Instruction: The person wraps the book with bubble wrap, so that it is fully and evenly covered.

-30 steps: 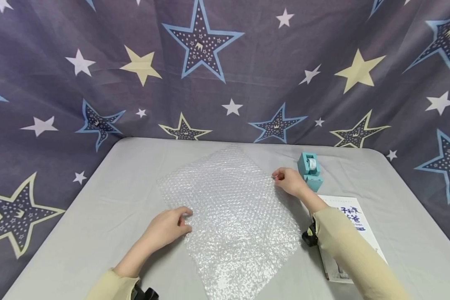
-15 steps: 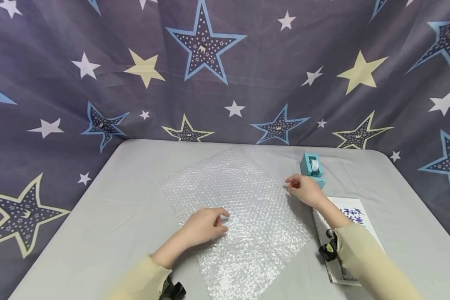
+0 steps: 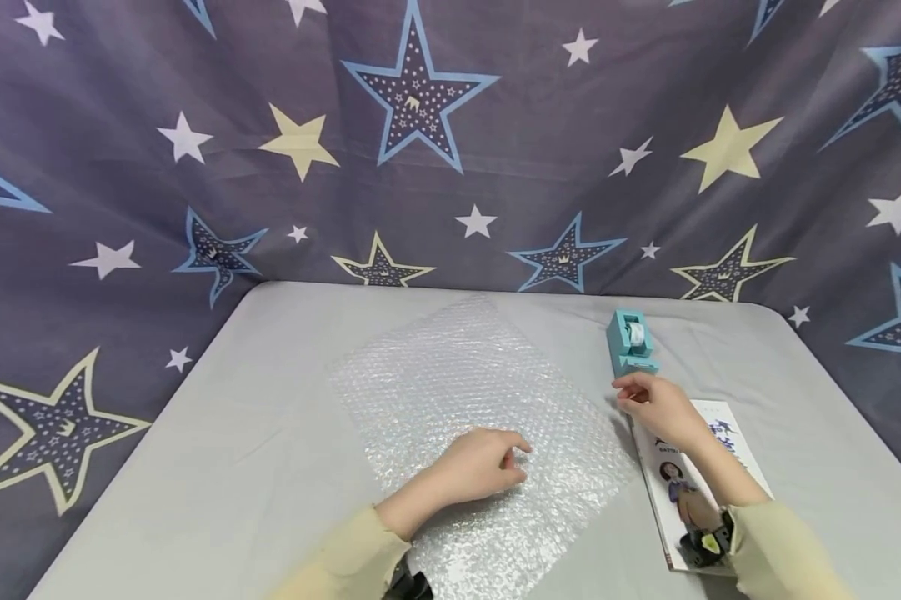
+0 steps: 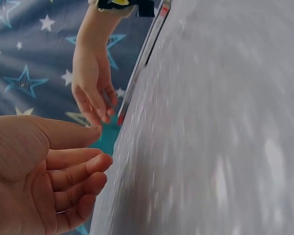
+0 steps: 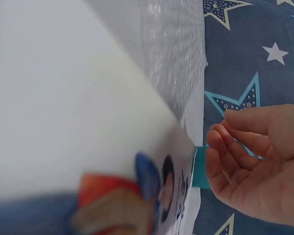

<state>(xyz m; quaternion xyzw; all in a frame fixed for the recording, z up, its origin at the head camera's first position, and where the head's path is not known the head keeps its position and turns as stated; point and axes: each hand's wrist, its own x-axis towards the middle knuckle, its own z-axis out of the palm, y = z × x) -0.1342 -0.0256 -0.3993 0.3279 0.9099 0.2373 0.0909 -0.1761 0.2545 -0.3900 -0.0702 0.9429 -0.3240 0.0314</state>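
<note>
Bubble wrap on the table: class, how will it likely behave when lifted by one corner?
The bubble wrap would probably sag floppily, being one thin, wide sheet. It is likely light for its size, since its bumpy, translucent surface suggests trapped air.

Glossy plastic bubble wrap (image 3: 458, 375), matt cloth backdrop (image 3: 540, 133), smooth-covered book (image 3: 672, 500)

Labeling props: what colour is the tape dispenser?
The tape dispenser is teal; it shows best in the head view.
</note>
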